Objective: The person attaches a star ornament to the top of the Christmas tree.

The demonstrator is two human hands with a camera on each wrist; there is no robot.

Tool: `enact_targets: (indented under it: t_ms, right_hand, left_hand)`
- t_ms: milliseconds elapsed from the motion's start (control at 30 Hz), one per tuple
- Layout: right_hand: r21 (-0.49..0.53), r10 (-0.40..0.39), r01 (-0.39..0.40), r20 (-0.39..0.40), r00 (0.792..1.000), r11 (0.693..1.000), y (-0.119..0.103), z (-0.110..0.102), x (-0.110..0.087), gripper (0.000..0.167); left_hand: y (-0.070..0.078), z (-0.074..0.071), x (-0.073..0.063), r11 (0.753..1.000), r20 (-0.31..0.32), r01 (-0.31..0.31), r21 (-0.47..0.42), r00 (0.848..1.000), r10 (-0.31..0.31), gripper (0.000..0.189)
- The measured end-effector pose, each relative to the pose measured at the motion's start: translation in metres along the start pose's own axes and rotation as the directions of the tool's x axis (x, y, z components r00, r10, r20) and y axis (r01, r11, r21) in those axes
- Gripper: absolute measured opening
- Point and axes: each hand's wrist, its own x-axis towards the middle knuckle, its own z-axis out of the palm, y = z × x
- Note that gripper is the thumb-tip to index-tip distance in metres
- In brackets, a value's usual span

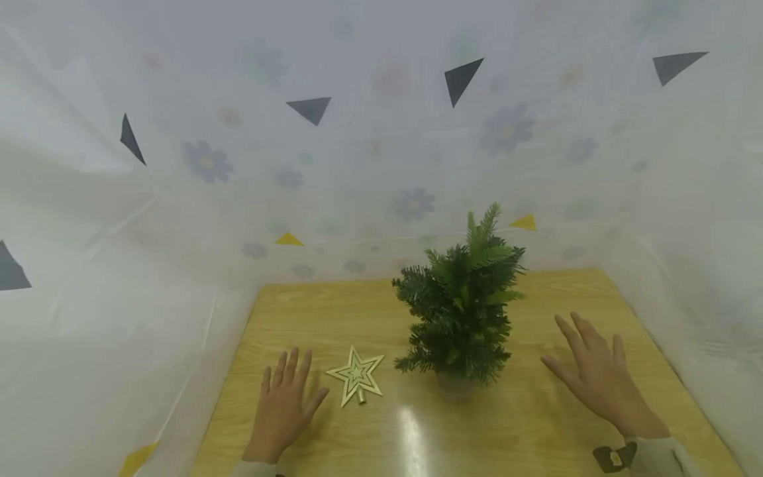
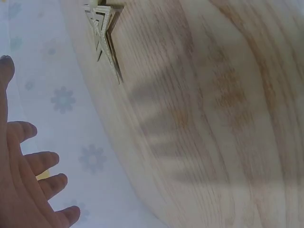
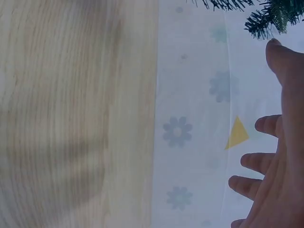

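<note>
A small artificial Christmas tree [image 1: 461, 305] stands upright right of the table's middle, its round base [image 1: 456, 385] partly under the lowest branches. To its left a gold star tree topper [image 1: 356, 375] lies flat, its short tube toward the front edge. My left hand [image 1: 283, 404] hovers palm down just left of the star, fingers straight and spread, holding nothing. Right of the tree, my right hand [image 1: 599, 377] is held out with spread fingers and nothing in it. In the right wrist view, branch tips [image 3: 261, 23] show beyond the thumb.
The wooden table [image 1: 322, 311] is enclosed by pale flower-printed sheeting [image 1: 357, 172] at the back and both sides. Dark triangles [image 1: 461, 81] and yellow triangles [image 1: 289, 239] are stuck on the sheeting. A dark band [image 1: 615, 457] circles the right wrist.
</note>
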Motion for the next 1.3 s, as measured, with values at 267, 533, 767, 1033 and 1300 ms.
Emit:
enact_targets:
  t_ms: [267, 533, 767, 1033, 1300]
  right_hand:
    - [0.135, -0.007, 0.009, -0.011, 1.000, 0.991, -0.009, -0.005, 0.009, 0.083]
    - [0.229, -0.020, 0.025, -0.027, 0.999, 0.973, -0.017, -0.014, 0.016, 0.080]
    - [0.233, -0.022, 0.030, -0.038, 0.999, 0.972, -0.021, -0.020, 0.021, 0.079]
    - [0.269, -0.053, 0.073, -0.081, 0.995, 0.960, -0.033, -0.025, 0.030, 0.078]
    - [0.297, -0.067, 0.111, -0.155, 0.986, 0.948, -0.037, -0.027, 0.038, 0.077]
  left_hand:
    - [0.001, 0.007, -0.001, 1.000, -0.017, -0.015, 0.018, 1.000, 0.016, 0.084]
    - [0.006, 0.012, -0.001, 0.999, -0.030, -0.037, 0.014, 0.999, 0.038, 0.081]
    - [0.011, 0.022, 0.005, 0.999, 0.013, -0.031, 0.004, 0.999, 0.031, 0.081]
    - [0.022, 0.035, 0.006, 0.999, 0.020, -0.037, -0.022, 0.999, 0.037, 0.080]
    - [0.036, 0.047, -0.003, 0.998, 0.050, -0.034, -0.059, 0.998, 0.037, 0.075]
